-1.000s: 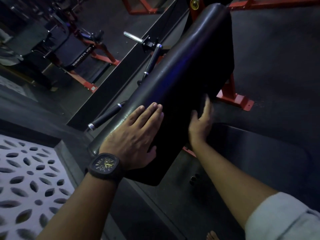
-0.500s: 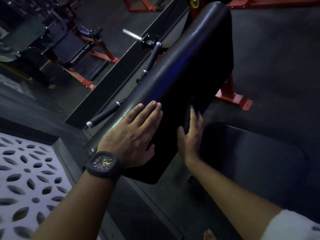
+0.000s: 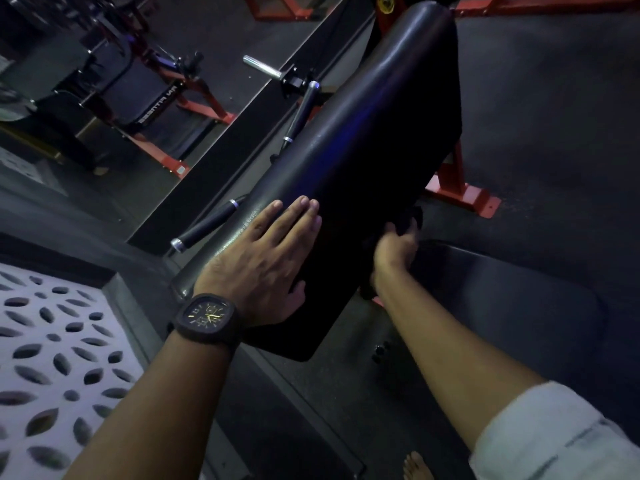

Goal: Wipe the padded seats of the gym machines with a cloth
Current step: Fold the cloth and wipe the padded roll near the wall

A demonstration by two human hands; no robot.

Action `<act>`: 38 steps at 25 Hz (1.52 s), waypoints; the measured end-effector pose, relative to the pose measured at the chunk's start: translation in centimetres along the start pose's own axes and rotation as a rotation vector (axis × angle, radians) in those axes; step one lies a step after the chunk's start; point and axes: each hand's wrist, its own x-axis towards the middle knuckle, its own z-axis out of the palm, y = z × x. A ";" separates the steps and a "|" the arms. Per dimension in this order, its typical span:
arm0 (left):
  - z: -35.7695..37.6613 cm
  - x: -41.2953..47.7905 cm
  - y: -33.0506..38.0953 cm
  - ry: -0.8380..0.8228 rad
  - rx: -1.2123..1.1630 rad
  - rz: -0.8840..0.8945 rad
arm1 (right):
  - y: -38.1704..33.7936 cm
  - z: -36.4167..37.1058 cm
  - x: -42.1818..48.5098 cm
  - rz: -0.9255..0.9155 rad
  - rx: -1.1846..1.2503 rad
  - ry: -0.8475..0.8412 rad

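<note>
Long black padded vinyl machine pad [image 3: 363,140], slanting across centre on red steel frame [image 3: 457,195]. Left hand [image 3: 263,261] flat on near end, fingers straight. Right hand [image 3: 394,247] clutching dark cloth [image 3: 415,213] against right edge.

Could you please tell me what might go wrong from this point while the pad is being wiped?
1. The left hand lies flat on the pad, so the patch under it may go unwiped.
2. The right hand holds a dark cloth against a dark pad in dim light, so missed spots would be hard to see.
3. The foot is bare, so it could be stubbed.
</note>
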 end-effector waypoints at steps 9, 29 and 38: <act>0.1 0.1 0.0 0.013 -0.014 -0.004 | -4.3 0.8 -3.3 -0.567 -0.151 -0.020; 0.4 0.1 -0.1 0.052 -0.032 0.003 | -10.2 -0.8 1.0 -1.674 -0.600 -0.239; 0.5 0.0 -0.2 0.055 -0.029 -0.002 | -10.5 0.6 -0.6 -1.405 -0.430 -0.136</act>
